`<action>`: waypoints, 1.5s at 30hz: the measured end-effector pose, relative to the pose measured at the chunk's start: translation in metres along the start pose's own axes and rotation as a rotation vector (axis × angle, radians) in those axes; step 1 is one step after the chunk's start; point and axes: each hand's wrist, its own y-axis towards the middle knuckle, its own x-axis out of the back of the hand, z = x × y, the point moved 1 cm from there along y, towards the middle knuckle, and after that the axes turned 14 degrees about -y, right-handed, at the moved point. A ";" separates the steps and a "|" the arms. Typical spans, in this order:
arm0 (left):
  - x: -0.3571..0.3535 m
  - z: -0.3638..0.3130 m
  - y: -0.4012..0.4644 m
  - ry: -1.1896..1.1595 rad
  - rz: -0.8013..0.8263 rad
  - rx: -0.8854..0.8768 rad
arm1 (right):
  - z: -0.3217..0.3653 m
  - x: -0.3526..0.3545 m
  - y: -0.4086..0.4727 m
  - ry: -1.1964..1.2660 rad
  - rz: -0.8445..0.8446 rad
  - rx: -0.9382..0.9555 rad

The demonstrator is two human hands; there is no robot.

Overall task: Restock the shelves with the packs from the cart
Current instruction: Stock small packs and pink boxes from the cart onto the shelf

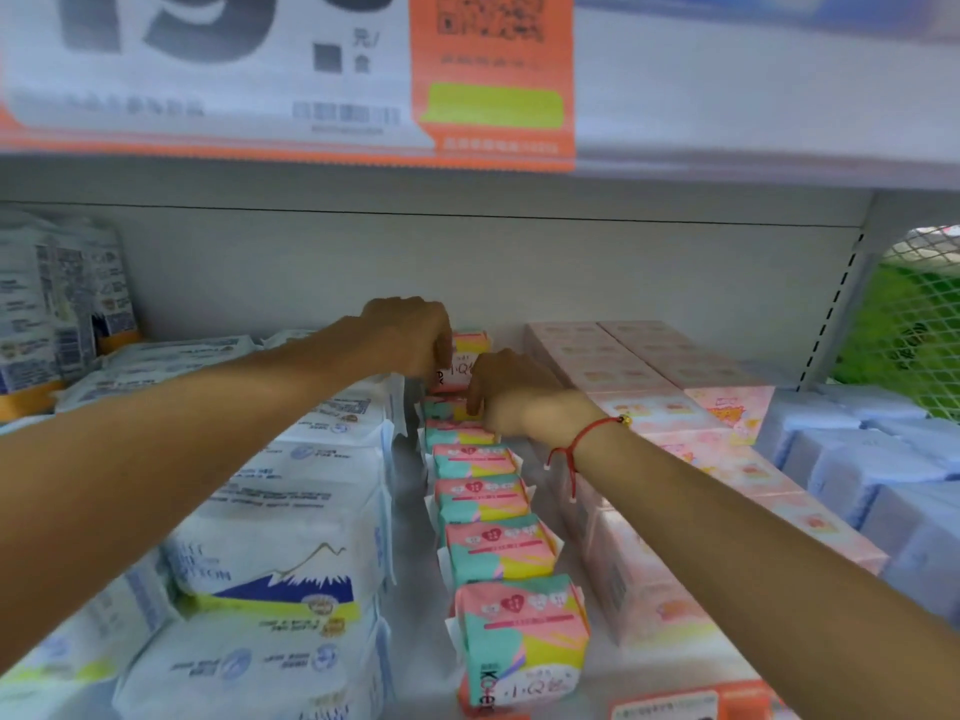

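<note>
A row of small pink, teal and yellow packs runs from the shelf's front edge to its back. Both my arms reach deep into the shelf. My left hand grips the rearmost pack, which stands a little higher than the others, with its fingers curled over the pack's left side. My right hand, with a red cord at the wrist, has its fingertips on the top of the pack just in front. No cart is in view.
White and blue packs are stacked left of the row. Pink boxes lie to its right, pale blue packs farther right. The upper shelf with a large price tag hangs close overhead. A green mesh shows beyond the shelf upright.
</note>
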 end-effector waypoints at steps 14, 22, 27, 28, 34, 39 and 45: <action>-0.027 -0.014 -0.005 0.127 0.144 -0.001 | -0.001 -0.001 -0.010 0.026 -0.034 -0.068; -0.016 -0.032 -0.034 0.063 0.300 -0.067 | -0.005 0.012 -0.040 0.009 -0.020 0.037; -0.024 -0.038 -0.042 0.128 0.315 -0.088 | -0.005 0.009 -0.053 -0.023 0.039 0.065; -0.025 -0.039 -0.042 0.111 0.308 -0.084 | -0.005 0.009 -0.053 -0.019 0.028 0.053; -0.022 -0.039 -0.052 0.024 0.370 -0.078 | 0.001 0.013 -0.060 -0.016 -0.023 0.019; -0.013 -0.047 -0.080 0.035 0.417 -0.144 | -0.001 0.024 -0.089 0.012 0.075 0.105; -0.020 -0.053 -0.092 0.149 0.262 -0.124 | 0.007 0.014 -0.104 0.051 -0.044 0.033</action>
